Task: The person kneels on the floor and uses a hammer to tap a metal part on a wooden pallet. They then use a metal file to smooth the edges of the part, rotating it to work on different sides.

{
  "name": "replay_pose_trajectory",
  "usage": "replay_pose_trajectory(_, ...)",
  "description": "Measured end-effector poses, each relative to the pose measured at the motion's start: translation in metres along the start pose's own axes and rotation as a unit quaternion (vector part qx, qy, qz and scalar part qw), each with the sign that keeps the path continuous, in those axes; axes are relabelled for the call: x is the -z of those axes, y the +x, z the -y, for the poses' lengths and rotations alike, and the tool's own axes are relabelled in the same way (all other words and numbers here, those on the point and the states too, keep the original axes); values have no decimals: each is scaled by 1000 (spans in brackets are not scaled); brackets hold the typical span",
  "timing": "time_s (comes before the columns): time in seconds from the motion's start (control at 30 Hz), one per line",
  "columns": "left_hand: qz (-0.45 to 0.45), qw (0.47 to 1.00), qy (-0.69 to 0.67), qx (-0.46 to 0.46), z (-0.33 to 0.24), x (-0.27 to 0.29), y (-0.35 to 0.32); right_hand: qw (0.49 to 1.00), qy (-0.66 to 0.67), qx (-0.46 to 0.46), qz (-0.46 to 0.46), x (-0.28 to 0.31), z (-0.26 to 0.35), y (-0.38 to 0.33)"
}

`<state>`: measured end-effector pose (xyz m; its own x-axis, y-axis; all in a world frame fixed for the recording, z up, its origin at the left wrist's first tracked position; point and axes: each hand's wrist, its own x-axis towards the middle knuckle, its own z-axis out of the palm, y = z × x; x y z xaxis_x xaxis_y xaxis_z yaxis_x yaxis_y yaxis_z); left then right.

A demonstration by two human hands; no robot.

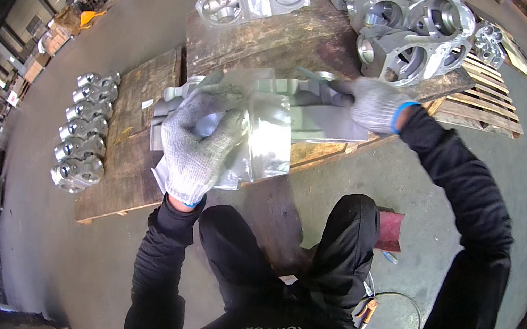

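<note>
A large silvery metal casting (272, 134) with a flat, bright face lies across the near edge of the wooden bench in front of me. My left hand (201, 139), in a grey-white knit glove with dark fingertips, is closed on the left part of this casting. At the casting's far right side is my right hand (376, 105), in a matching glove with a blue cuff. Its fingers are closed around a slim grey tool (311, 75) that points left over the casting; blur hides its exact kind. Part of the casting is hidden beneath my left hand.
The wooden bench (256, 43) carries several bored castings (402, 55) piled at the far right and more (224, 8) at the far left. A row of smaller castings (82, 132) lines the left edge. Beyond the right end lies a slatted pallet (483, 97). An orange-handled tool (366, 311) and cable are below.
</note>
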<state>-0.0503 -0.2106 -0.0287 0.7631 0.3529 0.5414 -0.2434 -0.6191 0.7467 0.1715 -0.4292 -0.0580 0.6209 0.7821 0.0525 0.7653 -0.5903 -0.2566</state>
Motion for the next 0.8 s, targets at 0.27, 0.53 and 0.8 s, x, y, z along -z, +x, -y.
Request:
replay_pose_trajectory(0.27, -3, 1000, 4, -27, 4, 2, -3, 978, 4, 81, 190, -12, 1, 30)
replay_pose_trajectory(0.53, -24, 997, -9, -68, 6, -5, -9, 957, 202, 125, 168, -22, -3, 52)
replay_pose_trajectory(0.8, -29, 998, 13, -52, 4, -3, -6, 981, -32, 135, 132, -19, 47, 56)
